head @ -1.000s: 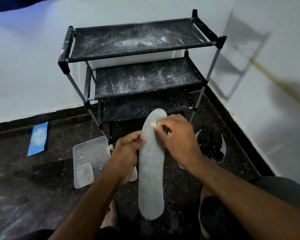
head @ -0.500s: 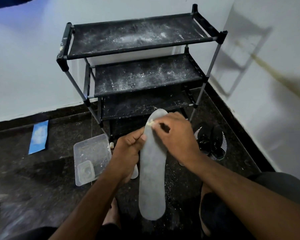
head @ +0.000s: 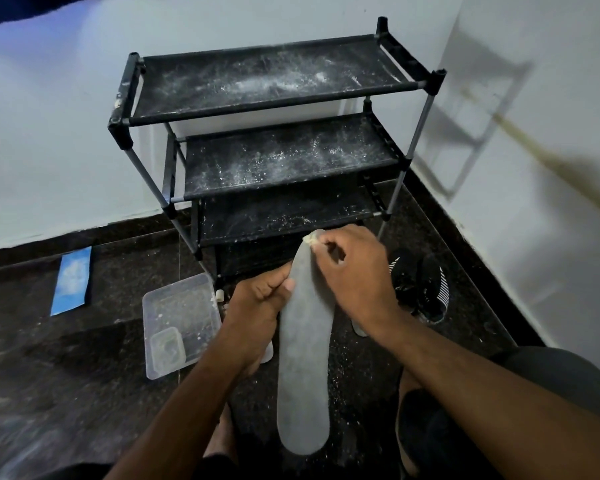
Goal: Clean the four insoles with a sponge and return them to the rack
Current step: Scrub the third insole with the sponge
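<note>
The left hand point(head: 257, 299) grips 1 grey insole point(head: 303, 358) at its left edge, long axis pointing toward the rack point(head: 274, 88). The right hand point(head: 352, 271) pinches a small sponge point(head: 311, 239) on the insole's far tip.

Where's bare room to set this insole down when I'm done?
The rack's top shelf and middle shelf hold nothing but white dust. Floor is bare between the blue card and plastic tub. Beside the black shoes it is crowded.
</note>
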